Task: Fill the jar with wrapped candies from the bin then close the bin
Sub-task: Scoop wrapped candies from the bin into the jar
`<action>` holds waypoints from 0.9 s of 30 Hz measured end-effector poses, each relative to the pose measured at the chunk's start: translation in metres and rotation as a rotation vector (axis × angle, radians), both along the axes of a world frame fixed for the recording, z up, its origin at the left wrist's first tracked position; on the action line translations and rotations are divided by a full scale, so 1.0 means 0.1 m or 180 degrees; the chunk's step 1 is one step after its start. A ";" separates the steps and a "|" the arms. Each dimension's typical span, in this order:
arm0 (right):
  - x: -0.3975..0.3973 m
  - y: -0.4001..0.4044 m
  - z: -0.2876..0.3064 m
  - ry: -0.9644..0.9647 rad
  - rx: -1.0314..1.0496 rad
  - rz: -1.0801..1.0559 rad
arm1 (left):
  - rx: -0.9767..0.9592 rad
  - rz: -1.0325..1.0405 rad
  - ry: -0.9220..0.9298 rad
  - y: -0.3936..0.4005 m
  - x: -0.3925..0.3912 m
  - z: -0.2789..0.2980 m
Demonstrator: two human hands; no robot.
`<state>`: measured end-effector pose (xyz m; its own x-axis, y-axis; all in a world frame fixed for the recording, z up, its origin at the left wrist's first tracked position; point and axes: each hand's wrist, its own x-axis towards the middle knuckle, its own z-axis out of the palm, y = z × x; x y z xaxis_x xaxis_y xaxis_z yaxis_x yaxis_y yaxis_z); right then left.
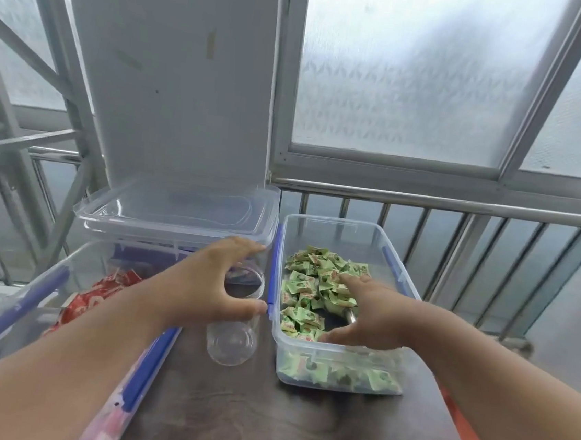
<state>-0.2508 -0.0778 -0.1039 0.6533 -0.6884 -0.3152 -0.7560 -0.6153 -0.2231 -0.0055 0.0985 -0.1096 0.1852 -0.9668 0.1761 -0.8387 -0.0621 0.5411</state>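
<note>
Print on green candy wrappers too blurred; nothing legible

Soft, even daylight comes through the frosted window; below it shadows are faint. Straight bars bow towards the edges, and detail looks slightly blurred, perhaps from compression.

Single view, head-mounted, wide-angle. Camera looked forward and steeply down from above the near edge of a dark table, close enough that both forearms entered from the bottom corners and filled much of the lower frame. Left hand and right hand sat near centre. Upper half took in frosted windows and a metal railing straight ahead. Straight lines bowed toward the edges. No second view; nothing shared.
</note>
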 end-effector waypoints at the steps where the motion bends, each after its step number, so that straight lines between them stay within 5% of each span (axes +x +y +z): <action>1: 0.01 0.04 0.03 -0.0015 -0.0007 -0.0236 | -0.0068 0.0060 0.0188 -0.01 0.02 -0.03; 7: 0.09 0.12 0.02 0.0481 -0.0233 -0.0662 | -0.0258 0.0300 0.1007 -0.03 0.09 -0.26; 13: 0.08 -0.01 0.01 -0.0873 0.1287 -0.1644 | -0.0194 0.0297 0.0881 -0.06 0.14 -0.25; 15: 0.11 -0.01 0.02 -0.0525 0.0937 -0.1470 | -0.0209 0.0282 0.0959 -0.06 0.15 -0.26; 18: 0.15 0.00 0.00 0.0236 -0.0537 -0.0730 | -0.0200 0.0266 0.1023 -0.05 0.17 -0.27; 20: 0.16 -0.03 -0.03 0.0050 -0.1090 -0.0621 | -0.0164 0.0273 0.1041 -0.04 0.17 -0.27; 27: 0.17 -0.12 -0.12 -0.1036 0.0117 -0.1168 | -0.0024 0.0148 0.1170 -0.03 0.18 -0.29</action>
